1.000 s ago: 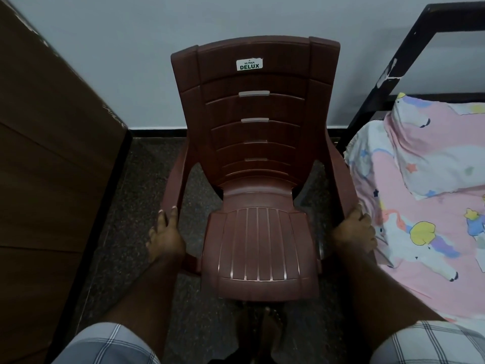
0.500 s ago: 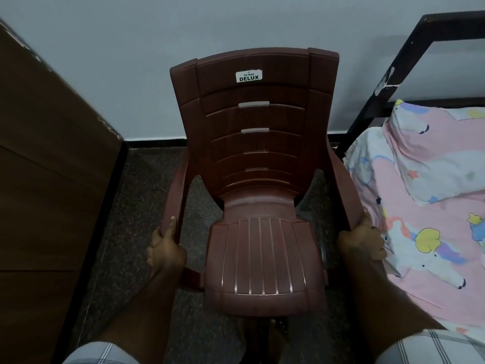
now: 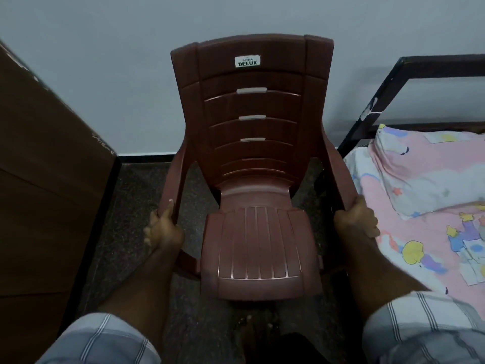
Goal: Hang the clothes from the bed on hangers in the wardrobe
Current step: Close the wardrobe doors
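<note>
Between the wardrobe point(image 3: 47, 179) and the bed point(image 3: 430, 206), the left hand point(image 3: 162, 229) and right hand point(image 3: 357, 219) are each gripping 1 armrest of the brown plastic chair point(image 3: 257, 206), fingers curled tight; the right hand is sitting just beside the bed's edge.

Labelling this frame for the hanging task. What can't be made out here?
- Clothes: none show on the visible part of the bed; the head view's right edge cuts the rest off.
- Wardrobe: only a brown side panel shows, cut by the left edge; doors, inside and hangers unseen.
- Chair legs: seat and forearms hide most.
- Left hand and right hand: fingers wrap under the armrests, fingertips hidden.
</note>
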`<state>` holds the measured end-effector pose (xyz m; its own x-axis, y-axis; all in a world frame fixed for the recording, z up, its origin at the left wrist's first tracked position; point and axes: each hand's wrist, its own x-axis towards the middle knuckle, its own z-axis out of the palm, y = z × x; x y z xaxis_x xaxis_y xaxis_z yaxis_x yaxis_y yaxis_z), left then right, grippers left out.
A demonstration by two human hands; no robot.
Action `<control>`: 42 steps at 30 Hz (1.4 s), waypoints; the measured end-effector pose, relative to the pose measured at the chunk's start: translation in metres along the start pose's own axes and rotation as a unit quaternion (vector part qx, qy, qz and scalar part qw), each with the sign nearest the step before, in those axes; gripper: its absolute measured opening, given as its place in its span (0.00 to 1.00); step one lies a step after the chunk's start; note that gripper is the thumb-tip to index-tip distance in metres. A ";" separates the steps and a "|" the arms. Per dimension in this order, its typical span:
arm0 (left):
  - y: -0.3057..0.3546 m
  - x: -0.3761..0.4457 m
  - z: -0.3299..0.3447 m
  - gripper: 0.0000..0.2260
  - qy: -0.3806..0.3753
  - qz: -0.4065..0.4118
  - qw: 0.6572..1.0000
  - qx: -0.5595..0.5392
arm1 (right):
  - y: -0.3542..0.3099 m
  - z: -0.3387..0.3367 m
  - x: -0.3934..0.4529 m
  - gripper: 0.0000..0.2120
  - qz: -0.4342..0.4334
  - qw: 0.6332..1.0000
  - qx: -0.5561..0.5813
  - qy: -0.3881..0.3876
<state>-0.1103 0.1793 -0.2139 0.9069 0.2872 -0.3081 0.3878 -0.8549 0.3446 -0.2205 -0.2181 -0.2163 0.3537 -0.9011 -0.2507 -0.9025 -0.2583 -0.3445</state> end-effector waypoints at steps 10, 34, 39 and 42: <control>0.070 0.075 -0.004 0.33 0.030 0.014 0.999 -0.017 | -0.080 0.009 0.067 0.27 -0.022 0.999 0.024 0.018; 0.168 0.195 0.055 0.36 0.005 0.010 1.000 0.009 | -0.158 0.063 0.195 0.32 -0.060 0.998 0.011 -0.029; 0.173 0.207 0.062 0.35 0.013 0.008 1.000 0.012 | -0.170 0.073 0.201 0.35 -0.037 0.999 -0.006 -0.010; 0.176 0.206 0.062 0.35 0.006 0.002 1.000 0.029 | -0.172 0.074 0.203 0.36 -0.025 1.000 -0.013 -0.015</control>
<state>0.1342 0.0611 -0.2716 0.9102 0.2892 -0.2965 0.3751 -0.8793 0.2935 0.0245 -0.3310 -0.2755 0.4045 -0.8765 -0.2610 -0.8899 -0.3114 -0.3334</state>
